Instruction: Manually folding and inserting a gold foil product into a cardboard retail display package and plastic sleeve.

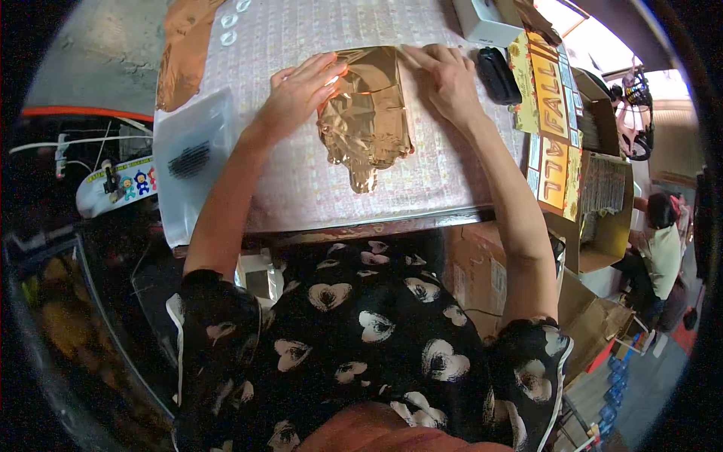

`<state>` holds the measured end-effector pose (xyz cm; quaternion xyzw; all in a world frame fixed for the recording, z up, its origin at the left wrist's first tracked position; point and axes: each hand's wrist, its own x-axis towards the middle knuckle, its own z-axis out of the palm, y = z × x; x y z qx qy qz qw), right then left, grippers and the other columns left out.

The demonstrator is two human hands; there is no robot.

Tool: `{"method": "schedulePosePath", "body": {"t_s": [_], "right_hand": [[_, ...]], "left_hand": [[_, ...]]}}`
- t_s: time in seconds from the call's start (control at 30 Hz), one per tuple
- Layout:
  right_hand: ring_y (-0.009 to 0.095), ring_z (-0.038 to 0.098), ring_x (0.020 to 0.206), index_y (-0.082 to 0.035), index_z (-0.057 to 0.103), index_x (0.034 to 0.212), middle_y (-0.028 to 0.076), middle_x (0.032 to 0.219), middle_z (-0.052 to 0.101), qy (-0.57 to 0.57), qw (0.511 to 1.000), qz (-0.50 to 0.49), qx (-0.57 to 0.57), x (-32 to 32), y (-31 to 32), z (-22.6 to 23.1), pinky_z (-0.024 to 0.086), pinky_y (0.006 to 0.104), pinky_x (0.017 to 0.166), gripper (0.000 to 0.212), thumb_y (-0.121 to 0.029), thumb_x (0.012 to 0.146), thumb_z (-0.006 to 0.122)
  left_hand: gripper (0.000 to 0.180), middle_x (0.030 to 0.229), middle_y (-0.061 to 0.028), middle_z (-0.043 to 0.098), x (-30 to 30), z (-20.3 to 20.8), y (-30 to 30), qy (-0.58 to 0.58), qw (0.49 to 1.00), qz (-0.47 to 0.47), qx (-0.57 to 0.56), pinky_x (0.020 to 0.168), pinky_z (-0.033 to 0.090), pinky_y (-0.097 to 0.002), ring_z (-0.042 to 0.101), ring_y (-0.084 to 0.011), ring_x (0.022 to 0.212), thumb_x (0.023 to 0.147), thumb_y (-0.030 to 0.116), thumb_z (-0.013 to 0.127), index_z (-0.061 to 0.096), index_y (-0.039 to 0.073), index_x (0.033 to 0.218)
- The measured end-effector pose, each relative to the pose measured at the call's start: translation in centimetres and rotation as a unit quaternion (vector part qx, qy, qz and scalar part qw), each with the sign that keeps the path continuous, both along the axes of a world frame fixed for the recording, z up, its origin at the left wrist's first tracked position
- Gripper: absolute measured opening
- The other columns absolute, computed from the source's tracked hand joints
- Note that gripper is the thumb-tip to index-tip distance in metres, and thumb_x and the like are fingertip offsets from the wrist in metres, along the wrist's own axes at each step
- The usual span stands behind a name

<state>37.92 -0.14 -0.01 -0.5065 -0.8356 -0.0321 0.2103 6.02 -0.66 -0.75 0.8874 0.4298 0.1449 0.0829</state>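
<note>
A flat, folded gold foil piece (369,113), like a deflated foil balloon, lies on the patterned white tablecloth in front of me. Its near end is crumpled and tapers to a narrow tab. My left hand (303,89) rests on its far left edge, fingers stretched out over the foil. Over on the other side, my right hand (452,83) lies on the cloth with its index finger reaching toward the far right corner of the foil. Whether that fingertip touches the foil I cannot tell. A black oblong case (499,75) sits just right of my right hand.
More copper-gold foil (184,56) and small clear rings (228,36) lie at the far left. A clear plastic bag (199,143) covers the left edge. Yellow printed packages (553,120) and cardboard boxes (605,203) line the right side. A white box (488,22) stands far right; another person (663,248) is beyond.
</note>
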Motion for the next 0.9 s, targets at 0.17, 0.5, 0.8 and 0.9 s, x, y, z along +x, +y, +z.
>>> {"method": "schedulePosePath", "body": {"t_s": [0.17, 0.5, 0.8, 0.9], "right_hand": [[0.035, 0.037, 0.148, -0.016, 0.04, 0.157, 0.009, 0.159, 0.043, 0.039, 0.999, 0.027, 0.005, -2.5, -1.6, -0.5, 0.025, 0.0534, 0.121, 0.053, -0.027, 0.106, 0.049], [0.029, 0.028, 0.154, -0.011, 0.033, 0.159, 0.004, 0.166, 0.033, -0.08, 0.996, 0.0, -0.047, -2.6, -2.0, -1.8, 0.015, 0.057, 0.124, 0.06, -0.044, 0.109, 0.035], [0.039, 0.029, 0.152, 0.002, 0.031, 0.157, 0.023, 0.162, 0.034, 0.0, 1.0, -0.02, -0.019, -7.3, -2.3, -0.1, 0.02, 0.052, 0.125, 0.063, -0.039, 0.109, 0.041], [0.039, 0.029, 0.152, 0.002, 0.03, 0.158, 0.024, 0.162, 0.033, 0.012, 1.0, -0.006, -0.025, -8.1, -1.8, -1.8, 0.02, 0.0517, 0.125, 0.067, -0.041, 0.108, 0.042]], "left_hand": [[0.045, 0.159, -0.0025, 0.046, -0.4, -0.9, 0.2, -0.024, 1.0, 0.003, 0.011, 0.113, 0.027, -0.0436, 0.04, -0.0166, 0.147, 0.106, 0.028, 0.053, 0.052, 0.025, 0.15], [0.044, 0.159, -0.0017, 0.045, -0.3, -1.0, -0.3, -0.025, 0.999, 0.007, 0.043, 0.114, 0.028, -0.0394, 0.042, -0.0144, 0.146, 0.107, 0.032, 0.053, 0.052, 0.027, 0.15], [0.043, 0.16, -0.0006, 0.045, -0.4, -1.7, -0.3, -0.033, 0.998, 0.029, 0.036, 0.113, 0.029, -0.039, 0.042, -0.0143, 0.146, 0.107, 0.034, 0.053, 0.052, 0.029, 0.149], [0.043, 0.16, -0.0002, 0.045, 0.1, -1.2, 0.0, -0.028, 0.999, 0.023, 0.038, 0.113, 0.031, -0.04, 0.042, -0.014, 0.146, 0.106, 0.034, 0.052, 0.052, 0.029, 0.149]]}}
